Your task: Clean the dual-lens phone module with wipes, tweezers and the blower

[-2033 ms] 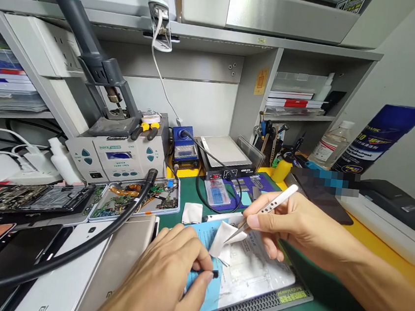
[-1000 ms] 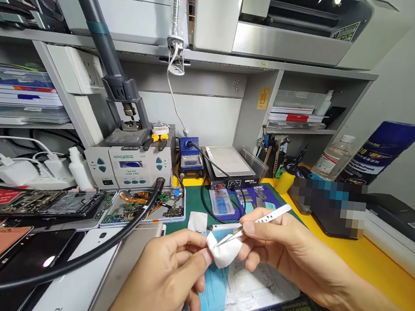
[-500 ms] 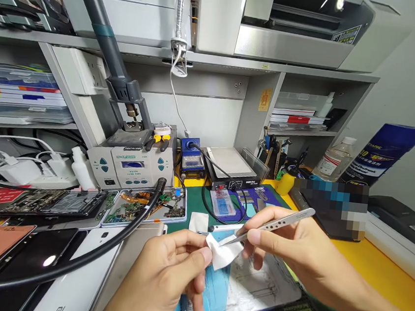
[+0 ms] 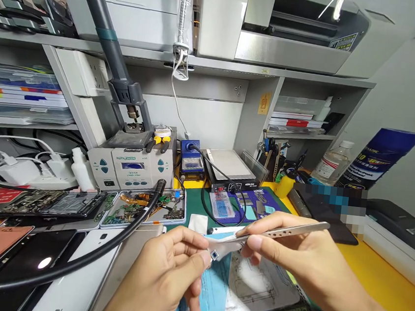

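My left hand [image 4: 175,266] is closed, thumb and index finger pinching a small part with a square dark-blue face and pale rim [image 4: 214,255]; its exact kind is unclear. In my right hand [image 4: 287,243] is a pair of metal tweezers [image 4: 288,229], held low between thumb and fingers. A thin white wipe [image 4: 224,248] lies between the tweezer tips and the left fingertips, just above the small part. The tips themselves are partly hidden by the wipe. Both hands are over a blue and grey plastic-wrapped sheet [image 4: 215,295] on the mat. Another folded white wipe [image 4: 198,222] rests beyond.
A thick black hose [image 4: 109,244] crosses the left side above several phones. Behind it are a tray of circuit boards [image 4: 141,223] and a hot-air station [image 4: 135,167]. A heating plate [image 4: 230,168] stands at the back. To the right are a clear bottle [image 4: 332,163] and a blue spray can [image 4: 381,159].
The right hand's tweezers have tilted flatter and shifted slightly right. The wipe has lifted and turned, and the small square part now shows at the left fingertips.
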{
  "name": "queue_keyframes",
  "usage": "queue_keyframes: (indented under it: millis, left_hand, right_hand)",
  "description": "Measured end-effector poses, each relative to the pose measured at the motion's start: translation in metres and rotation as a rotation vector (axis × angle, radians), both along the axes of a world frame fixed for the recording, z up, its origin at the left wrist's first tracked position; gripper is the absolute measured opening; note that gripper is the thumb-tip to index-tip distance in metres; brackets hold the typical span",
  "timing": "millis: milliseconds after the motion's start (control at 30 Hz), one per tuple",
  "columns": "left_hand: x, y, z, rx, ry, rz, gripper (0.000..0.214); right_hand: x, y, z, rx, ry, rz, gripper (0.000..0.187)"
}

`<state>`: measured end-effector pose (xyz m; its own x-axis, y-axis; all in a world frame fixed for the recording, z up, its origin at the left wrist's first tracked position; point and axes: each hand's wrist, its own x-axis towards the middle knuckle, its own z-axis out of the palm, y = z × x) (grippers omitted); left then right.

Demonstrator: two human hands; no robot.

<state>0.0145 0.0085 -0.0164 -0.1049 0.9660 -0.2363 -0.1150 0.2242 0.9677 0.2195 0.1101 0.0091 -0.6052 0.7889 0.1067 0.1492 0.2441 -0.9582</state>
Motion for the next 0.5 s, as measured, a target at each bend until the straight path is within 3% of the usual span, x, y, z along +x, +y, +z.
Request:
queue_keyframes:
  millis: [200, 500]
  left_hand:
    - [0.0029, -0.0007, 0.0035, 0.014, -0.029, 0.022, 0.04]
    - [0.0062, -0.0042, 0.009, 0.053, -0.022, 0.101, 0.053]
  right_hand:
    - [-0.0017, -0.0023, -0.001, -0.117, 0.028, 0.105, 0.015]
    - [0.0016, -0.0039, -0.0024, -0.115, 0.016, 0.147, 0.012]
